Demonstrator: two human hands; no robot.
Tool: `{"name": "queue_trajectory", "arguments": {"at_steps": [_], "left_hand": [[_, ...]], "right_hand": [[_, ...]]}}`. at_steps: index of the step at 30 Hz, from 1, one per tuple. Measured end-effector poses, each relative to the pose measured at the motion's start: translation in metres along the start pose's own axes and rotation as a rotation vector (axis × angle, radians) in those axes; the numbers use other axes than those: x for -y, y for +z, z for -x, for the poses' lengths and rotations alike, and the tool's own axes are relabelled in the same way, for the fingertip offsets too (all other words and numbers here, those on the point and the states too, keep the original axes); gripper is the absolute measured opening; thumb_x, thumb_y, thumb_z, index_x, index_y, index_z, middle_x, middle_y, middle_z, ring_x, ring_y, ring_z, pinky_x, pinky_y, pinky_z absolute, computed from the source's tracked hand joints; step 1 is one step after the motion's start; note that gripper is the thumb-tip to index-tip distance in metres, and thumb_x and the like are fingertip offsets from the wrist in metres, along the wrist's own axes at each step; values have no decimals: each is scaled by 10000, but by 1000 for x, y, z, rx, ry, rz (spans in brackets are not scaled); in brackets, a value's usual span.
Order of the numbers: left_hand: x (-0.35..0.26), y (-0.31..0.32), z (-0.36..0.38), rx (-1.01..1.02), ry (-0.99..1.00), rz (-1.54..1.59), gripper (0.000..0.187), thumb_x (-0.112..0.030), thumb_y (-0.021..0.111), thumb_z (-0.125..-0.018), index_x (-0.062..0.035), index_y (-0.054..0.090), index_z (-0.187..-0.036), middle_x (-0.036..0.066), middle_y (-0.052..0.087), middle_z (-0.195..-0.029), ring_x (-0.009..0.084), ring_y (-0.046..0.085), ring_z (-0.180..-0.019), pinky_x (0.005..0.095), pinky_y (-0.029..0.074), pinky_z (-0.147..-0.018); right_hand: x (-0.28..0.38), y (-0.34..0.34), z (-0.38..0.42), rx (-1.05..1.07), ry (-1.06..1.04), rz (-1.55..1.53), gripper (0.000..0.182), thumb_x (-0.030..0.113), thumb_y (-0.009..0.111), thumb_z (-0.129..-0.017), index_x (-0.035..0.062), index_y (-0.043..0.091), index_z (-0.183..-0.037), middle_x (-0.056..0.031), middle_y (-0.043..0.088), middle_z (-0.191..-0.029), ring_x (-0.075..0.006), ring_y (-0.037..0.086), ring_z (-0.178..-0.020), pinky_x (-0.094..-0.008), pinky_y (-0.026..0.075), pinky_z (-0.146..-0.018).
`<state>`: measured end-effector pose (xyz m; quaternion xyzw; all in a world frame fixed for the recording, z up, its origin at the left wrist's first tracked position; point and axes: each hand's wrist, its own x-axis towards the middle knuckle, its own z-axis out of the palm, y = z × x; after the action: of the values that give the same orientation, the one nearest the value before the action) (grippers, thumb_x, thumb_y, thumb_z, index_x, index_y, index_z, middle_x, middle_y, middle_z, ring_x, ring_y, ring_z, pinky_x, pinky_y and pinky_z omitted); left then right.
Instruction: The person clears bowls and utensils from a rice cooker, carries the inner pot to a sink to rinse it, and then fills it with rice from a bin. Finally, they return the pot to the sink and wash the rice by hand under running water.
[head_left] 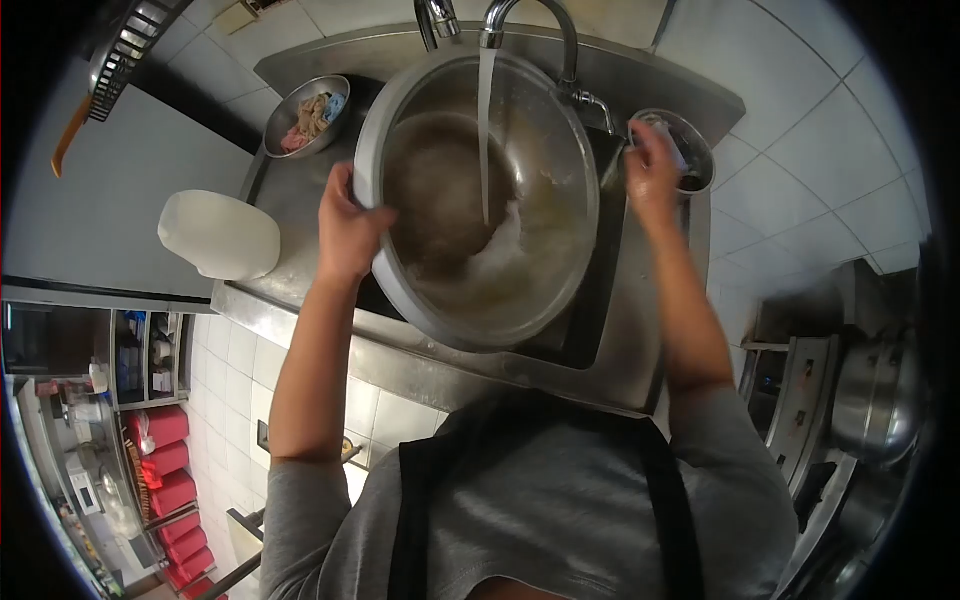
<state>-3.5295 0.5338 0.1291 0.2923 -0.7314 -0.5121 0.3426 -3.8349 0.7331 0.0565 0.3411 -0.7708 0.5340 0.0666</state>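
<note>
A large metal basin (pixel 548 190) sits tilted in the sink, with murky brownish water (pixel 440 190) inside it. A stream of water (pixel 485 130) runs from the curved faucet (pixel 560 40) into it. My left hand (pixel 350 228) grips the basin's left rim, the thumb over the edge. My right hand (pixel 652 178) is at the near-left side of a small metal container (pixel 700 155) right of the sink. Something pale and something dark lie in that container. The right fingers are smeared by motion, so I cannot see whether they hold anything.
A metal bowl (pixel 280 115) with crumpled cloths (pixel 318 122) stands on the left of the steel counter (pixel 300 290). Nearer is a whitish plastic jug (pixel 220 236). A second spout (pixel 438 20) hangs behind the basin. Metal pots (pixel 875 400) stand at far right; red bins (pixel 170 470) are lower left.
</note>
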Motion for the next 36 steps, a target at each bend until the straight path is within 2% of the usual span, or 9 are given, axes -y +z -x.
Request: {"name": "queue_trajectory", "arguments": {"at_steps": [2,5,6,7,8,9,13,28,36], "left_hand": [[-37,5,-2,8,-12,-88,487,49,592,-571,22,496,-1047,89,567,-907,162,544,-810,256,441,-757],[-64,2,-6,0,11,-95,491,59,607,-570,27,503,-1049,106,586,-946,177,564,-851,275,449,-790],[-73,-1,-6,-4,25,-97,493,61,610,-571,29,503,-1051,108,589,-955,181,568,-859,280,451,-796],[-86,-6,-5,13,-33,-166,503,64,621,-578,38,500,-1066,117,588,-997,190,567,-906,290,444,-834],[-95,-7,-4,15,-4,-216,506,65,621,-579,39,498,-1069,119,584,-1006,192,562,-917,292,439,-844],[-103,-9,-3,17,25,-265,510,66,622,-580,41,497,-1073,121,580,-1014,194,558,-927,293,434,-855],[-137,-12,-3,75,111,-347,540,66,615,-575,44,496,-1101,126,575,-1038,199,544,-974,302,414,-891],[-172,25,-26,52,199,-469,403,-83,619,-658,76,558,-1023,154,608,-1013,198,580,-932,284,443,-826],[-174,61,-33,78,293,-738,444,-192,613,-655,33,587,-1037,183,569,-1038,307,494,-1073,401,204,-1034]], "right_hand": [[-51,66,33,-91,152,-252,268,160,565,-847,72,597,-1098,-143,605,-1024,-261,576,-927,-355,454,-809],[-101,130,89,-177,247,-4,277,213,502,-876,20,603,-1048,-206,602,-990,-372,565,-922,-416,446,-817],[-128,158,108,-47,439,-120,293,231,476,-892,12,596,-1044,-211,599,-973,-380,576,-888,-423,452,-802],[-187,203,134,453,146,628,297,233,441,-917,8,573,-1061,-194,605,-980,-369,589,-890,-408,461,-781],[-187,223,146,329,590,-44,351,280,413,-936,12,538,-1126,-171,591,-1041,-327,574,-924,-406,459,-815],[-175,239,160,171,987,-740,408,328,385,-955,16,502,-1191,-147,576,-1102,-286,559,-957,-404,457,-849],[-92,256,157,142,984,-965,273,229,429,-926,39,572,-1060,-148,607,-1016,-304,591,-937,-385,464,-803],[32,296,147,586,1303,-1191,438,405,550,-819,85,563,-1117,-109,584,-1062,-257,565,-973,-389,447,-839],[101,289,131,988,1357,-1341,555,498,593,-770,103,548,-1158,-87,573,-1088,-240,550,-995,-395,438,-853]]}}
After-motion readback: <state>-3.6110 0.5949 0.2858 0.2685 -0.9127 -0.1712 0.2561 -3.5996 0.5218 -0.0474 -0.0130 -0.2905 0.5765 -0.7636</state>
